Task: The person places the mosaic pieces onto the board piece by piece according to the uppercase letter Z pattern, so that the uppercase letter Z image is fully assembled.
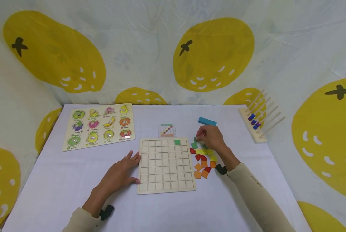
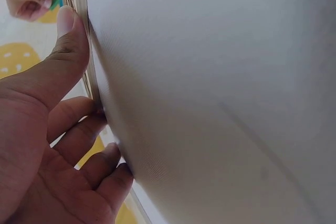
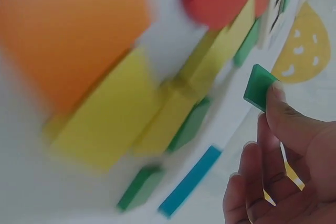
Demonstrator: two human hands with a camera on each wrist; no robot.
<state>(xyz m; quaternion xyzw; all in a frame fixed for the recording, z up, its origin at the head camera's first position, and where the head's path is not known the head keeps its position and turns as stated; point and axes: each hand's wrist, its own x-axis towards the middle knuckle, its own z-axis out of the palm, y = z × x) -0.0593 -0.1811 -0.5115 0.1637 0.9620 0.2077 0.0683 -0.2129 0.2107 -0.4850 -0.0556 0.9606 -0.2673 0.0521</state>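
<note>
A wooden grid board (image 1: pixel 162 166) lies on the white table with a green square tile (image 1: pixel 177 142) in its top row, towards the right. My left hand (image 1: pixel 118 172) rests at the board's left edge, thumb and fingertips touching the side. In the right wrist view, my right hand (image 3: pixel 299 156) pinches another green square tile (image 3: pixel 258 86) between thumb and finger, above the table. Below that hand are loose pieces: a green tile (image 1: pixel 194 145), yellow tiles (image 1: pixel 214 158), red rounded pieces (image 1: pixel 203 158) and orange squares (image 1: pixel 198 167).
A small printed pattern card (image 1: pixel 167 130) lies behind the board. Further right is a blue bar (image 1: pixel 207 121). The fruit puzzle board (image 1: pixel 99 127) lies at the back left, and a wooden peg stand (image 1: pixel 252 125) with blue beads stands at the back right.
</note>
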